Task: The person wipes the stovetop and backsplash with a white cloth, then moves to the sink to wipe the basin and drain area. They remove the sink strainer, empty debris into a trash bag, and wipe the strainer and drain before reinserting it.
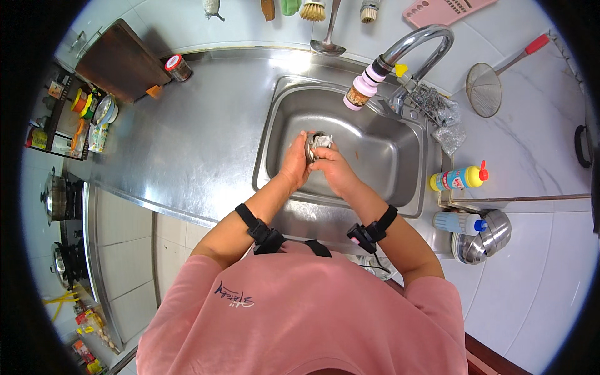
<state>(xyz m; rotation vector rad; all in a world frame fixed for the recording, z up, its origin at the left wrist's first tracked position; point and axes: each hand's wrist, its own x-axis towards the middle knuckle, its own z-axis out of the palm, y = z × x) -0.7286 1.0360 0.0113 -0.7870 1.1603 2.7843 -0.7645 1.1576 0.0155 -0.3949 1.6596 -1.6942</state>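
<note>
Over the steel sink basin (pixel 390 181), both hands meet around one small item. My left hand (pixel 295 161) is closed on a small round metal thing (pixel 309 149) with a dark rim; it looks like a cup or a strainer, but its exact kind is hard to make out. Crumpled white material (pixel 322 141), like tissue or cloth, sits at its opening. My right hand (pixel 334 167) pinches that white material, fingers bent against the metal rim. The fingertips partly hide both things.
A curved chrome faucet (pixel 415 40) with a pink nozzle (pixel 361 92) hangs over the sink's far side. Yellow (pixel 453 179) and blue-capped (pixel 459 222) bottles stand at right, near steel bowls (pixel 497 231). Left lie the steel counter (pixel 194 125), a jar (pixel 179 68) and a cutting board (pixel 122 61).
</note>
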